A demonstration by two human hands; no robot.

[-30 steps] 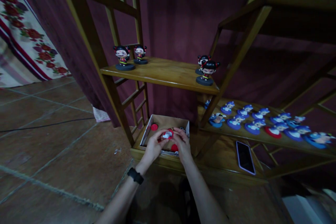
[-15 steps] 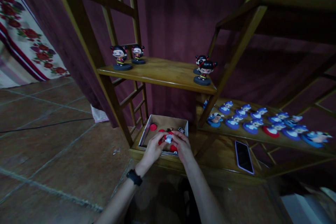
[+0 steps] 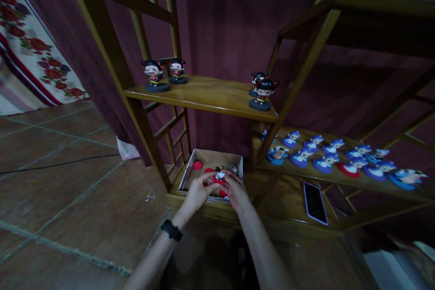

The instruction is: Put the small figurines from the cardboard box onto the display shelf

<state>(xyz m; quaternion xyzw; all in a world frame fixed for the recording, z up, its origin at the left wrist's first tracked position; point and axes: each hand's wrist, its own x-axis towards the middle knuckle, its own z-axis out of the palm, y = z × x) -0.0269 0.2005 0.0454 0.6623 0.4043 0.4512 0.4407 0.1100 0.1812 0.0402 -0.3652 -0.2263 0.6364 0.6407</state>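
My left hand (image 3: 197,191) and my right hand (image 3: 235,191) meet over a small cardboard box (image 3: 190,170) on the lowest wooden shelf. Both pinch a small figurine with a red base and a white top (image 3: 219,176). A black watch (image 3: 171,230) sits on my left wrist. Loose red discs (image 3: 197,165) and small dark pieces (image 3: 234,169) lie inside the box.
Black-haired figurines stand on the upper shelf, left (image 3: 153,75) and right (image 3: 263,93). Several blue-based figurines (image 3: 326,162) and a red-based one (image 3: 350,169) fill the lower right shelf. A phone (image 3: 314,196) lies beside the box. A black cable (image 3: 57,162) crosses the tiled floor.
The view has drifted slightly. My hands stay over the box and have turned the figurine a little, its white part now sitting higher between my fingers.
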